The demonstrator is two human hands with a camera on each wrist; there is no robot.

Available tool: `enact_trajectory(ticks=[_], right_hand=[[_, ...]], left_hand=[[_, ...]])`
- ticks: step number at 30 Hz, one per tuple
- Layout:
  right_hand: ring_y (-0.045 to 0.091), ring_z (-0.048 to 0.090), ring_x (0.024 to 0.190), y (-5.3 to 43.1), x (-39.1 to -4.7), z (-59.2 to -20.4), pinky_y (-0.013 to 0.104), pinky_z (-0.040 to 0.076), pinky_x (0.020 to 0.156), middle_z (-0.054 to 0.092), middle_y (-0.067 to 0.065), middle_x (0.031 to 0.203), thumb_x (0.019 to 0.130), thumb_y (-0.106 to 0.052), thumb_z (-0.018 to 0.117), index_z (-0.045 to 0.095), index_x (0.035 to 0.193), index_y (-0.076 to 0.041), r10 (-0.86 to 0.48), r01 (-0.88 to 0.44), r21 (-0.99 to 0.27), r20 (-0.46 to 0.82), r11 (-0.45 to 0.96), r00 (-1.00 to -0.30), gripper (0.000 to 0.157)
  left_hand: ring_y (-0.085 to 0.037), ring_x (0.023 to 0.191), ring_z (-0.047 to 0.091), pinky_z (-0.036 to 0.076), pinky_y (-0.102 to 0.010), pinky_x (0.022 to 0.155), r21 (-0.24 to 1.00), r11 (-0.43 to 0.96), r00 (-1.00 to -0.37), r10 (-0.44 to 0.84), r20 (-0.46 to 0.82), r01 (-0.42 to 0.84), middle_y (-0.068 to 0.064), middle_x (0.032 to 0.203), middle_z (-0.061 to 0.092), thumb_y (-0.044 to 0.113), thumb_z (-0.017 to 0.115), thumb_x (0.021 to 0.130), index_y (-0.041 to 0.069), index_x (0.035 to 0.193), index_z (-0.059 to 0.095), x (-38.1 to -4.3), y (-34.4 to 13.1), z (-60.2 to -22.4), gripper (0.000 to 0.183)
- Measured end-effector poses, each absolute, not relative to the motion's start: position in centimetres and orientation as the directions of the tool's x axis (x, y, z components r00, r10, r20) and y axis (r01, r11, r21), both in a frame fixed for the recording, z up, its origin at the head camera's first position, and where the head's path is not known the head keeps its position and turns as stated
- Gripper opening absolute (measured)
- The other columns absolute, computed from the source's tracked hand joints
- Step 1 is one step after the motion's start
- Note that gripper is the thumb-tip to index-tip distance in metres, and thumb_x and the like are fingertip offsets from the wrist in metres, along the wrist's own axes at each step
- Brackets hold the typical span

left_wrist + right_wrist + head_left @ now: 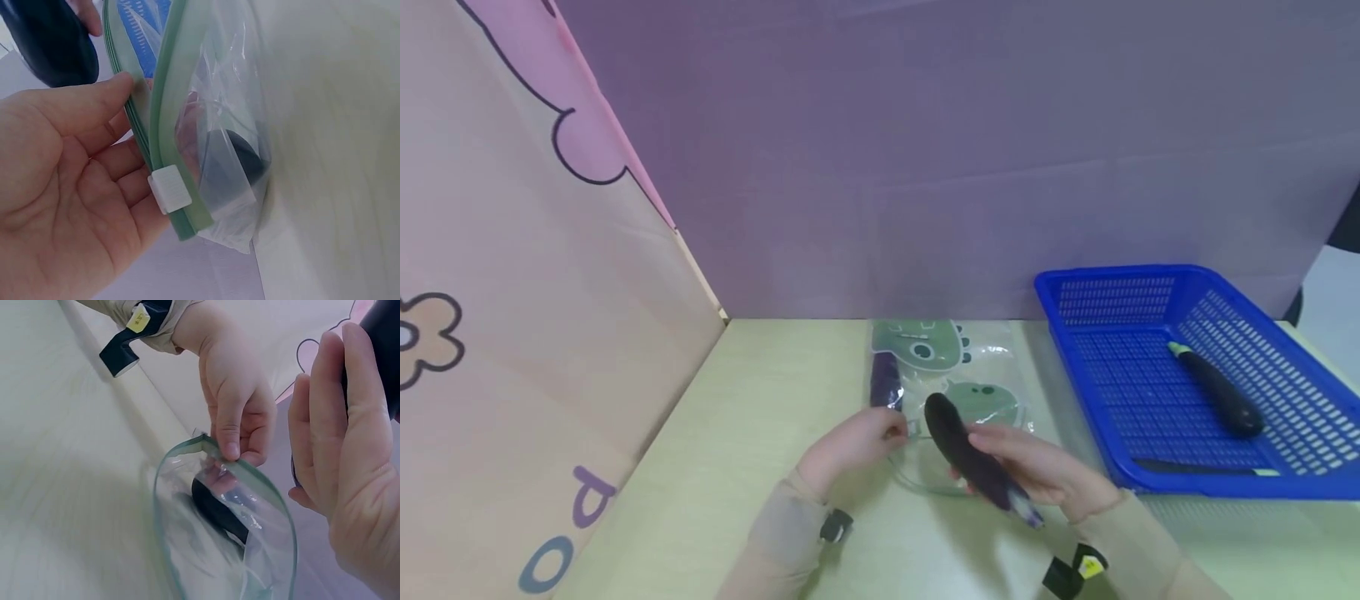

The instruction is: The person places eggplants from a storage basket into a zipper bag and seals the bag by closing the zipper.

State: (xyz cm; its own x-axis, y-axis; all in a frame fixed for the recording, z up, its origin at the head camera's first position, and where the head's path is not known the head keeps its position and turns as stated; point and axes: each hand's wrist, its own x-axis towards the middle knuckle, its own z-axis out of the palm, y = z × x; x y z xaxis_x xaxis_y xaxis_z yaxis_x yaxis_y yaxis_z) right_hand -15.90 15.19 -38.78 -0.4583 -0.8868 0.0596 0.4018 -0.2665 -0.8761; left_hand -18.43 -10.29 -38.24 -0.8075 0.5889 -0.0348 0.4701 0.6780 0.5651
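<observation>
My left hand [853, 442] pinches the green zip edge of a clear zip bag [988, 404] with green dinosaur prints. The mouth of the bag gapes in the right wrist view, and a white slider [170, 189] sits near one end of the zip. Inside lies one dark eggplant [217, 511], along the bag's left side in the head view. My right hand [1033, 465] grips a second eggplant [958, 446], held tilted over the near part of the bag, its stem end toward me.
To the right stands a blue mesh basket [1120, 392]. An eggplant [1221, 392] with a green stem lies in it, and a thin dark shape [1198, 468] with a pale tip shows by its near wall. A purple-grey panel [865, 208] rises behind the table [775, 392].
</observation>
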Motion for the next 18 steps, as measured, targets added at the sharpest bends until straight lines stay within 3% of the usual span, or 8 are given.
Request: enact_trajectory(ticks=[8,18], right_hand=[[0.011,0.066,0.089,15.36,-15.71,-39.36,0.024,0.055,0.077,0.065,0.008,0.111,0.104,-0.014,0.027,0.034,0.140,-0.002,-0.897,0.397,-0.883,0.056,-0.249,-0.438,0.038],[0.013,0.066,0.089,15.04,-15.44,-39.07,0.027,0.054,0.082,0.064,0.008,0.111,0.102,-0.017,0.036,0.020,0.144,0.008,-0.924,0.420,-0.890,0.002,-0.176,-0.383,0.051]], left_hand=[[-0.010,0.079,0.060,0.051,-0.023,0.076,0.577,0.674,-0.813,0.582,-0.030,0.461,-0.002,0.086,0.065,0.010,0.057,0.092,0.003,0.097,0.065,-18.41,-10.30,-38.21,0.011],[-0.006,0.069,0.055,0.049,-0.021,0.068,0.572,0.681,-0.832,0.554,0.005,0.457,0.001,0.077,0.063,0.013,0.059,0.092,0.007,0.090,0.065,-18.50,-10.16,-38.00,0.009]])
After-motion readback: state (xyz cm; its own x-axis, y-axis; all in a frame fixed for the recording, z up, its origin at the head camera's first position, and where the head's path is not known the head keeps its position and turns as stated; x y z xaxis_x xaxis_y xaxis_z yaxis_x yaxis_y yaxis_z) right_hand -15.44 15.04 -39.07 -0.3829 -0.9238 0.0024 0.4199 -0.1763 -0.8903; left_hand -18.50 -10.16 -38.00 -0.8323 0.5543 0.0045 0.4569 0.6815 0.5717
